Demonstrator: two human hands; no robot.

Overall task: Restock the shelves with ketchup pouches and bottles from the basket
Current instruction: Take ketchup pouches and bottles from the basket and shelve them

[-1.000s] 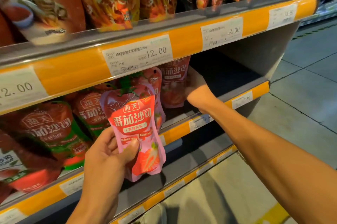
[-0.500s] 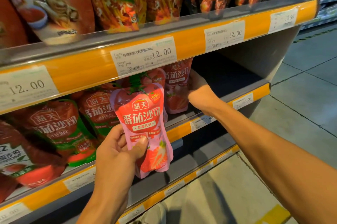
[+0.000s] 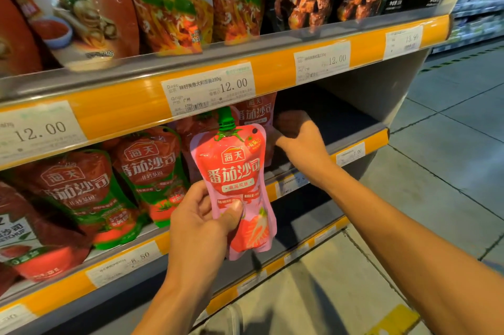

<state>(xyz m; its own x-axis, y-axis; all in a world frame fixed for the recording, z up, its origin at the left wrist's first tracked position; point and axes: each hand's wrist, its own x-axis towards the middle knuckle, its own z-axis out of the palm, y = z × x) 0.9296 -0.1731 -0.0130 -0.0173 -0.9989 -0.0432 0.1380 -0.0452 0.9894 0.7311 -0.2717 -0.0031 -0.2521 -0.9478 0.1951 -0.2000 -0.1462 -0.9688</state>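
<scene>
From my head camera, the middle shelf has dark open room at its right end, bounded by the grey side panel. My right hand reaches in there, fingers curled; whether it grasps anything I cannot tell. A red pouch stands just left of it. My left hand grasps a pink pouch upright before the shelf edge. Green-trimmed pouches fill the left.
</scene>
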